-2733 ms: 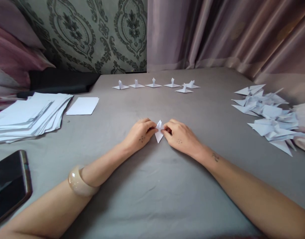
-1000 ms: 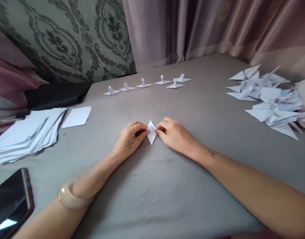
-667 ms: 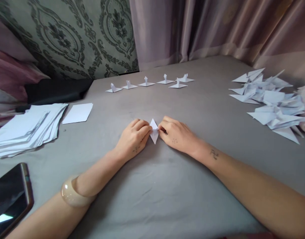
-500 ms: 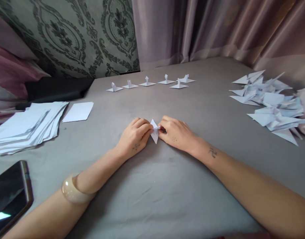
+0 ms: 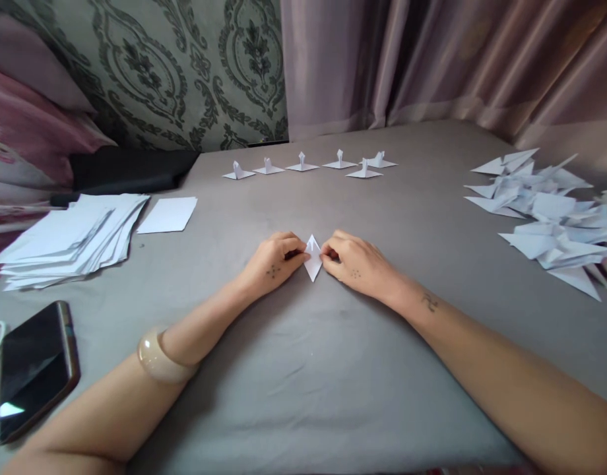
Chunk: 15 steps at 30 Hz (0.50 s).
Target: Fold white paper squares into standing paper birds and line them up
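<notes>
A small folded white paper (image 5: 313,262), now diamond-shaped with its points up and down, sits between my hands over the middle of the grey cloth. My left hand (image 5: 276,257) pinches its left edge between thumb and fingers. On the opposite side, my right hand (image 5: 355,259) has its thumb and forefinger closed on the right corner. The remaining fingers of both hands are curled under and partly hidden. A pale bangle (image 5: 162,358) circles my left forearm.
Several folded paper pieces (image 5: 302,163) stand in a row at the back. To the right lies a heap of pointed folded papers (image 5: 555,204). On the left are a stack of white sheets (image 5: 61,247), a single sheet (image 5: 168,216), a phone (image 5: 39,369) and black cloth (image 5: 135,171).
The paper between my fingers has gone from a star-like shape with side flaps sticking out to a flat diamond. The whole view has shifted slightly, moving the surroundings rightward.
</notes>
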Tool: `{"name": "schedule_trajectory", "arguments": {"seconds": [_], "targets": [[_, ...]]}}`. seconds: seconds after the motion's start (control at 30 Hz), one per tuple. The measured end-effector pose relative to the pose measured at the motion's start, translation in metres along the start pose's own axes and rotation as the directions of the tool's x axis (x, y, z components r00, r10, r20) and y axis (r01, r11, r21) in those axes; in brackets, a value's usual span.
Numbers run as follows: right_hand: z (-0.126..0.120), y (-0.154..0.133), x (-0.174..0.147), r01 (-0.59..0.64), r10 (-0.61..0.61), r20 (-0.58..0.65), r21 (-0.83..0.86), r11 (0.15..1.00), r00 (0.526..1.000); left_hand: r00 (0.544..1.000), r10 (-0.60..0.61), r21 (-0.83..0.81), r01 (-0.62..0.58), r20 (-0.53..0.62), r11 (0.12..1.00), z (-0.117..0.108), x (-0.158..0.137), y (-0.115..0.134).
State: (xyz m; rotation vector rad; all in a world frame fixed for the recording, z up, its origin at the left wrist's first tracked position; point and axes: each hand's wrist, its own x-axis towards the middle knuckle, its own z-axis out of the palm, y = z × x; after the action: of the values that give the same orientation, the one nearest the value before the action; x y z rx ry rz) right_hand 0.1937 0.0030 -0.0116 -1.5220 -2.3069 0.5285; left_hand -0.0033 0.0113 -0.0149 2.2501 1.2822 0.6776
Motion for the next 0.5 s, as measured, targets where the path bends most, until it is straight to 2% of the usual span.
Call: {"name": "schedule_trajectory", "arguments": {"seconds": [0.17, 0.37, 0.43, 0.5], "targets": [[0.0018, -0.0021, 0.0007, -0.01, 0.01, -0.026, -0.015, 1.0, 1.0, 0.998, -0.053, -0.09, 0.056, 0.035, 0.994, 0.0019, 0.0057, -0.0043], [0.0029, -0.0025, -0.003, -0.007, 0.007, -0.048, -0.005, 1.0, 0.999, 0.995, 0.103, 0.039, -0.103, 0.0, 0.994, 0.0037, 0.0035, -0.0045], [0.003, -0.0012, -0.0047, 0.01, -0.009, -0.05, 0.013, 1.0, 0.999, 0.993, 0.117, 0.018, -0.117, -0.009, 0.993, 0.0032, 0.0003, -0.0055], [0.0033, 0.0007, -0.0058, 0.038, -0.036, -0.055, 0.036, 0.999, 0.998, 0.997, 0.082, -0.057, -0.082, -0.008, 0.995, 0.0018, -0.0033, -0.0074]]}}
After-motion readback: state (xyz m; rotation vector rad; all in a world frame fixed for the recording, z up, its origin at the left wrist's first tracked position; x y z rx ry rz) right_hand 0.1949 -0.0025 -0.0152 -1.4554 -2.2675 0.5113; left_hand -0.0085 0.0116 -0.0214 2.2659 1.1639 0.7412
